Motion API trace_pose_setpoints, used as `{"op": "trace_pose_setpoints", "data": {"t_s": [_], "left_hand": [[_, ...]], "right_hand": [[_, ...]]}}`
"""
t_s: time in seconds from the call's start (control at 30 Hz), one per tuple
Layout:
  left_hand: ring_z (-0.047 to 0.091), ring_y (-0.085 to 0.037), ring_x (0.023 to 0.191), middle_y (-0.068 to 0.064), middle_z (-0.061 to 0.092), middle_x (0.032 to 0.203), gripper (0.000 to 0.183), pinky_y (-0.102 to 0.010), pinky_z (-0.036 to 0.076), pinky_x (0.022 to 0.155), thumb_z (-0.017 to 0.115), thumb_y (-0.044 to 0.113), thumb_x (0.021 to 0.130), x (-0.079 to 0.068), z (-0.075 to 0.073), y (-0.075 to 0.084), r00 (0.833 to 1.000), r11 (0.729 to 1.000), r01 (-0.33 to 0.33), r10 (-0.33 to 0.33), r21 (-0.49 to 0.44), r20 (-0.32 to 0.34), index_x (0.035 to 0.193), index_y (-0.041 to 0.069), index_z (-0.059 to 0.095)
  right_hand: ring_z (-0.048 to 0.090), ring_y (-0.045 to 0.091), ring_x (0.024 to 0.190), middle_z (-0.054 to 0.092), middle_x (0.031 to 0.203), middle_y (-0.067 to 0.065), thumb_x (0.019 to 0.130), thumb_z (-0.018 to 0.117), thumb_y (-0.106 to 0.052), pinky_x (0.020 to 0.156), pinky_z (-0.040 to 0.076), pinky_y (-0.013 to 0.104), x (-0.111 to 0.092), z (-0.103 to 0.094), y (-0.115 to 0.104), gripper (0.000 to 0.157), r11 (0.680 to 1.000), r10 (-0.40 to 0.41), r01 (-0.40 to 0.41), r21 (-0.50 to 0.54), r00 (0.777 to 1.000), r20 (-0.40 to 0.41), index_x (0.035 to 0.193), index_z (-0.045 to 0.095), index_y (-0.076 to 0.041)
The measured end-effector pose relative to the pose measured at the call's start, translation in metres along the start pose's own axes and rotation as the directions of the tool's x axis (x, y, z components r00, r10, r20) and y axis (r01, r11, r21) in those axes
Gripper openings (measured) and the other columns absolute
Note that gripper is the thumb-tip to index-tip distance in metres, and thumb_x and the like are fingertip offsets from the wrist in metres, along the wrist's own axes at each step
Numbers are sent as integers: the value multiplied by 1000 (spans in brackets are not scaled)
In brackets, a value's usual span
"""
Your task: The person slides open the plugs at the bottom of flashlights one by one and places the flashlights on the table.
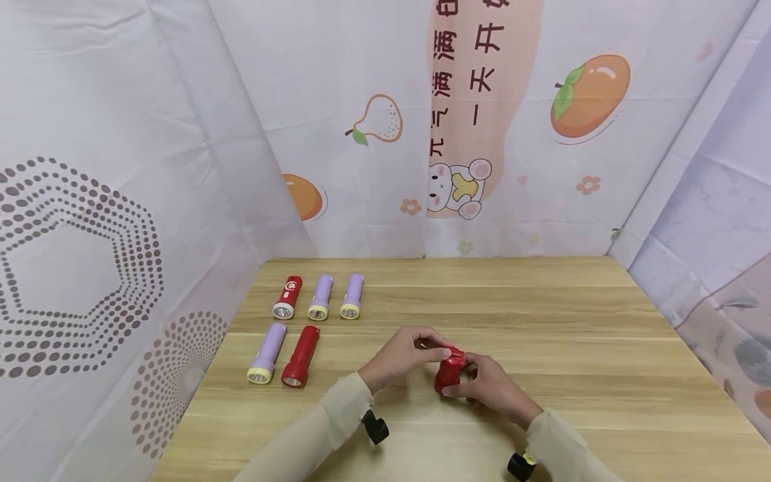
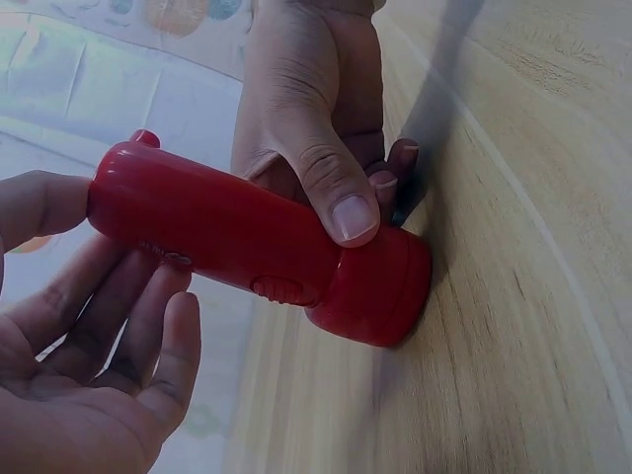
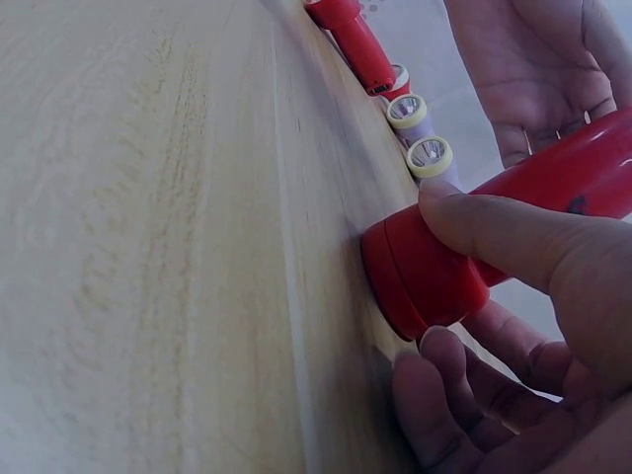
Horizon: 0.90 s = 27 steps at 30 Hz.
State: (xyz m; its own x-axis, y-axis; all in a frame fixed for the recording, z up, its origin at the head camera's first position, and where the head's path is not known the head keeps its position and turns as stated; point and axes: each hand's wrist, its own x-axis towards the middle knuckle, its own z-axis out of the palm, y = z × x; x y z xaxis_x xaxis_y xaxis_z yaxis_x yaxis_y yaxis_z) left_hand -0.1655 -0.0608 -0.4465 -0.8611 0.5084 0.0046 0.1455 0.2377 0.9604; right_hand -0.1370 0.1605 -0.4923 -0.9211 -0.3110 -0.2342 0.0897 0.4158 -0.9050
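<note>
A red flashlight (image 1: 450,372) stands head-down on the wooden table, slightly tilted, between both hands. The left hand (image 1: 408,358) pinches its upper tail end with thumb and fingers; in the left wrist view that hand (image 2: 89,365) appears at the lower left. Low on the flashlight, the right hand (image 1: 489,383) grips the wide head, its thumb lying across the near side. The right wrist view shows the red head (image 3: 420,272) against the wood, with the right hand (image 3: 553,296) around it. A ribbed switch (image 2: 278,289) is visible on the body. The lens is hidden.
To the left, a red flashlight with a white head (image 1: 288,296) and two lavender flashlights (image 1: 322,294) form a back row. Nearer lie another lavender flashlight (image 1: 268,353) and a plain red flashlight (image 1: 301,355). Printed white cloth (image 1: 361,60) hangs behind the table (image 1: 572,321).
</note>
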Motion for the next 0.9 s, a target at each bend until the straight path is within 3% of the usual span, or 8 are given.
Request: {"op": "trace_pose_setpoints", "data": {"t_s": [0.2,0.6,0.9], "left_hand": [[66,-13,93,6,75,100,12,-29,52,83,78,22,94,1,2,1,1000,999,-3,3,-33,-13,105,17,79],[65,-13,92,7,74,98,11,-30,51,83,78,22,93,1,2,2,1000,1000,13,-14,-11,-16,104,19,79],[66,-13,93,6,74,99,10,-29,52,85,79,21,93,1,2,1,1000,1000,4,-5,-24,-13,103,18,79]], "right_hand": [[56,20,68,61,92,10,78,91,-25,52,50,32,0,-1,-1,54,1000,-8,8,-4,1000,8,123,67,-6],[57,20,68,62,92,10,78,92,-26,53,51,33,0,0,-1,56,1000,-4,4,-7,1000,3,123,66,-5],[58,19,62,63,85,8,77,93,-29,52,53,31,-1,0,4,54,996,-59,58,-70,998,-13,118,67,-3]]}}
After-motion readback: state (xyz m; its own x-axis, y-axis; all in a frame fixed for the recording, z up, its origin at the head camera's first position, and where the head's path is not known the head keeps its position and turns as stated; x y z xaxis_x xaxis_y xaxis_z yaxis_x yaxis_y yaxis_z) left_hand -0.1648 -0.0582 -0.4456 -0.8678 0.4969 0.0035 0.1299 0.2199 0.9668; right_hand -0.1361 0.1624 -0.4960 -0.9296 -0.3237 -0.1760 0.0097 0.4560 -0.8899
